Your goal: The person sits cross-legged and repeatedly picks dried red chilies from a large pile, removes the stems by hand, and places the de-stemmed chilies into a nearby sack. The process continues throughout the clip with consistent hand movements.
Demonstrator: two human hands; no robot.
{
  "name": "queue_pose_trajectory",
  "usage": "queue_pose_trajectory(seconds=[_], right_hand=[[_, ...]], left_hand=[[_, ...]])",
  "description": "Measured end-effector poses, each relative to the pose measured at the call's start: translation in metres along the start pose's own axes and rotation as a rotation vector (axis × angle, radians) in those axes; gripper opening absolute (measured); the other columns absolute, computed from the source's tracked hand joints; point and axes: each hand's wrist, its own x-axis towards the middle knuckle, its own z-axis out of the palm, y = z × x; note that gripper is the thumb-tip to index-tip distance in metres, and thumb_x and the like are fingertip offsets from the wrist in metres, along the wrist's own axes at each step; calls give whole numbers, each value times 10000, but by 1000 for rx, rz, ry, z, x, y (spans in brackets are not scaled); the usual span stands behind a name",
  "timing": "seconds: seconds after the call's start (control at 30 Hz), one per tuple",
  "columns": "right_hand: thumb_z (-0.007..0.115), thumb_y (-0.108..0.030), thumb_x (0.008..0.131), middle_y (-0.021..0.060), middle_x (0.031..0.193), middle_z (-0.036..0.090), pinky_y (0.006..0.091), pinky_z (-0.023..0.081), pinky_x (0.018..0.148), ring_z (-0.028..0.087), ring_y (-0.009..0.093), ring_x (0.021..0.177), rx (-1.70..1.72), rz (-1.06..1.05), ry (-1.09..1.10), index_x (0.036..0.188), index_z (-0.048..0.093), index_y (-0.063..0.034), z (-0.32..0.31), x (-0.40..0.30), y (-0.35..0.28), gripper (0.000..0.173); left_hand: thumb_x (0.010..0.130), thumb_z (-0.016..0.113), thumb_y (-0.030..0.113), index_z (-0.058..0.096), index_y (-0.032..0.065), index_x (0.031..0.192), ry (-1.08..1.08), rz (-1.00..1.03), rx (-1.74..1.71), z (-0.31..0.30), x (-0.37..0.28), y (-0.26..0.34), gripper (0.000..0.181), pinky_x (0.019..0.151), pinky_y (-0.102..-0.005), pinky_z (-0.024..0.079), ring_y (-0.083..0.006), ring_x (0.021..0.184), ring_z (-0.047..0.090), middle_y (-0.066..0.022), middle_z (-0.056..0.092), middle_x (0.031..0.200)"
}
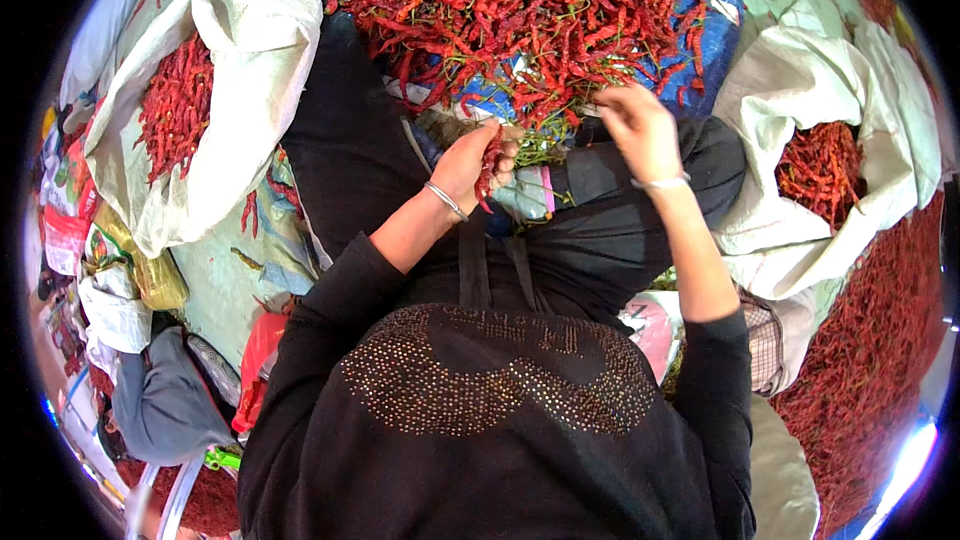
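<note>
My left hand [463, 166] is closed around a small bunch of dried red chillies [489, 165], in front of my lap. To its right, my right hand [639, 124] hovers at the near edge of a big heap of dried red chillies [525, 7], many with stems on. Its fingers are bent, and whether they pinch a stem or pod is too small to tell. The heap lies on blue sheeting [701, 82] beyond my crossed legs. Loose green stems [546, 146] have gathered between my hands, close to my foot.
A white woven sack [259, 37] holding red chillies [180, 109] stands open at left. Another open sack [772, 82] with chillies [819, 172] is at right. Chillies cover the floor [862, 367] farther right. Plastic bags [116, 300] and a person in grey [169, 397] are at left.
</note>
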Motion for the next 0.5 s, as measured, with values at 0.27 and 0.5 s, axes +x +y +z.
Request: queue_pose_trajectory(seconds=[0.27,0.5], right_hand=[[627,-53,659,110,811,523,370,460,711,552,278,809,-333,-365,-123,807,608,-57,57,48,19,149],[624,-23,791,21,755,595,217,438,597,525,66,648,458,149,237,840,609,-18,3,23,-31,51]], left_hand=[[928,435,206,546,7,1006,6,-28,59,-10,-8,-1,240,414,-173,287,-52,546,381,5,470,737],[876,530,165,525,25,1093,114,826,858,9,-4,9,259,586,-216,408,-81,654,475,-11,526,797]])
